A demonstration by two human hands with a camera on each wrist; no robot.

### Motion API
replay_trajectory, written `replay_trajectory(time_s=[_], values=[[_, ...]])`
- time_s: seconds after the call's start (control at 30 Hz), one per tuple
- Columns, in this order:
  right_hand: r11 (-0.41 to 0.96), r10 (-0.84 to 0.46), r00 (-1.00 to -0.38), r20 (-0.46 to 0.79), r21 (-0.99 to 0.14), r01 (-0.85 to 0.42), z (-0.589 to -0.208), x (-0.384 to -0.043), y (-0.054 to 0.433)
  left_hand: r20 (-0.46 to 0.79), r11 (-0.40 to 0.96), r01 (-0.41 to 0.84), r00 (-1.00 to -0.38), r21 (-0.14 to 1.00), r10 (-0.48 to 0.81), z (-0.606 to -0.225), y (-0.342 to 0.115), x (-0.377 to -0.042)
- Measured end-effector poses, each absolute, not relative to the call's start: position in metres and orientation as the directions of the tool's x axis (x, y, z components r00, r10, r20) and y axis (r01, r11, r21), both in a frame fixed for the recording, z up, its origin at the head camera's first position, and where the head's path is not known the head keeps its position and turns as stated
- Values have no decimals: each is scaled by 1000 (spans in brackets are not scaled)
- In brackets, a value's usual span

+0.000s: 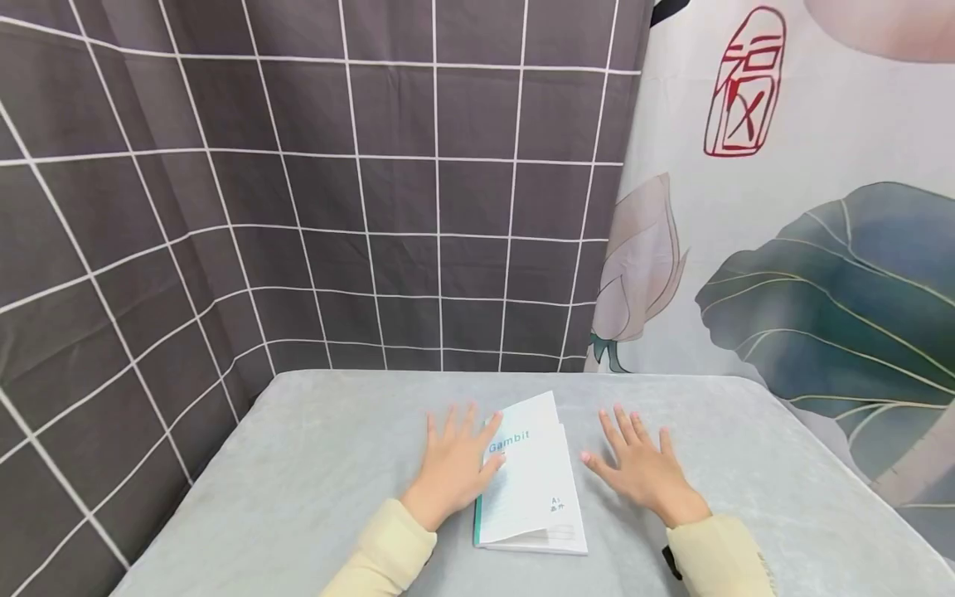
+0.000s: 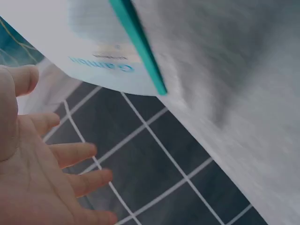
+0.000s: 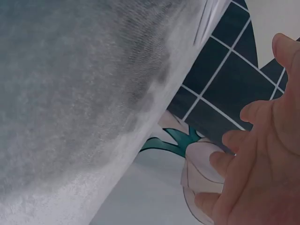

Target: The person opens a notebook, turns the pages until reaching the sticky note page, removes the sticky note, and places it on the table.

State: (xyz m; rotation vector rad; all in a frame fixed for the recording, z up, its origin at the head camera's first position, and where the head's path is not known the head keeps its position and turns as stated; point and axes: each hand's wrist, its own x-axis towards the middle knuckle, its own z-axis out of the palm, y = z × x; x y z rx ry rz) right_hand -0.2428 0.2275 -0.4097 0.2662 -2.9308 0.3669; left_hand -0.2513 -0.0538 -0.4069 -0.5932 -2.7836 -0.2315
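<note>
A white notebook [image 1: 533,485] with "Gambit" on its cover and a teal spine [image 2: 140,47] lies on the grey-covered table [image 1: 328,464]. Its front cover stands slightly raised, and lined pages show beneath at the lower edge. Over the notebook's left side my left hand [image 1: 450,464] has its fingers spread; thumb and index finger overlap the cover in the head view. In the left wrist view a gap appears between that hand and the notebook. To the notebook's right, my right hand [image 1: 645,473] is spread over the table, holding nothing.
Behind the table hangs a dark curtain [image 1: 395,195] with a white grid. A pale curtain [image 1: 671,348] with printed lotus flowers and leaves hangs at the right. The table's far edge runs just beyond the notebook.
</note>
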Motion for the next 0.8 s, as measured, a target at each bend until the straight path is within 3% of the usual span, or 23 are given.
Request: replay_trajectory(time_s=[0.13,0.37,0.57,0.8], values=[[946,-176,-969,172,-243,-215,-412,-245,227,334,884,467,-838,29,431,-402,-42,-242],[933,-241,-965,108,-250,-261,-415,-251,219,418,820,554,-717,-141,557,-397,-25,-225],[917,-300,-951,77,-252,-309,-421,-257,213,467,759,622,-622,-192,629,-398,-12,-213],[898,-349,-937,28,-277,-343,-422,-259,206,489,713,663,-555,-230,673,-400,2,-203]])
